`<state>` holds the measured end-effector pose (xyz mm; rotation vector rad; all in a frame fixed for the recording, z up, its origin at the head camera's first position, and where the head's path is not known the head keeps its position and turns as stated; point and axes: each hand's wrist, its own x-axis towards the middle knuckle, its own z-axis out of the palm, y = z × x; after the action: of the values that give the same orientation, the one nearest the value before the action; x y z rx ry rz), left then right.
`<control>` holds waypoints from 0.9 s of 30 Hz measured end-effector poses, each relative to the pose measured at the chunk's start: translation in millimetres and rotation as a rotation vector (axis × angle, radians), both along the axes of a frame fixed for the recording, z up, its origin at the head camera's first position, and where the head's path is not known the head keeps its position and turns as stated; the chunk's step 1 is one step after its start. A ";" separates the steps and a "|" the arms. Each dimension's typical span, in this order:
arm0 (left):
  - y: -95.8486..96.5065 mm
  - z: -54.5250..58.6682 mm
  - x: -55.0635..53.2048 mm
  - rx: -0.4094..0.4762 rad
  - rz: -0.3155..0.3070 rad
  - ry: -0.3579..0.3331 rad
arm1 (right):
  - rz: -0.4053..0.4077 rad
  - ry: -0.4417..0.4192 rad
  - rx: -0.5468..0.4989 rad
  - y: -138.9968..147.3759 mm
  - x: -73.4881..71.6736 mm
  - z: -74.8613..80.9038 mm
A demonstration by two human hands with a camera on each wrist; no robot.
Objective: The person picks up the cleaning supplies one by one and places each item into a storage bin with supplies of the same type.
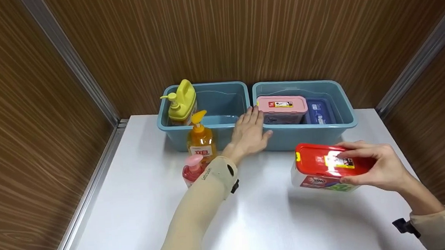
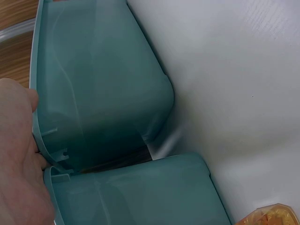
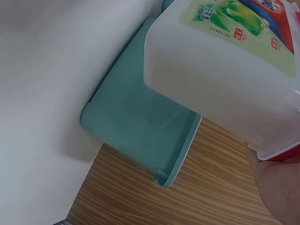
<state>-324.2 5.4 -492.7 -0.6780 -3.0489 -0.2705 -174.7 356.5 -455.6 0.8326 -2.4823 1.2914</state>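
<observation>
My right hand (image 1: 381, 166) grips a laundry-detergent box (image 1: 313, 161) with a red lid, thumb on the near side and fingers across the top. The box is held above the white table, in front of the right teal bin (image 1: 304, 137). Its white body (image 3: 211, 70) and green label show in the right wrist view. With fingers stretched out, my left hand (image 1: 249, 133) rests where the rims of the left teal bin (image 1: 220, 83) and the right bin meet. Inside the right bin are a pink-lidded box (image 1: 283, 109) and a dark blue box (image 1: 319, 111).
A yellow pump bottle (image 1: 184, 102) stands in the left bin. In front of that bin are an orange pump bottle (image 1: 201, 140) and a pink-topped pump bottle (image 1: 191, 169), partly behind my left forearm. Wood-grain panels (image 1: 148, 40) enclose the white table (image 1: 135, 207) on the back and sides.
</observation>
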 end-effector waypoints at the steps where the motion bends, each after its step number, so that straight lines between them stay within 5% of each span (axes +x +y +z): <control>1: 0.2 -0.1 -0.1 -0.005 0.001 -0.001 | -0.002 -0.001 -0.002 -0.4 -0.2 0.6; 27: 0.3 -0.5 0.5 0.004 0.006 0.002 | 0.033 0.004 0.000 0.5 -15.8 12.0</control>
<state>-323.7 5.7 -493.2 -0.6689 -3.0467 -0.2757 -190.5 357.0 -443.7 0.8793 -2.4752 1.2989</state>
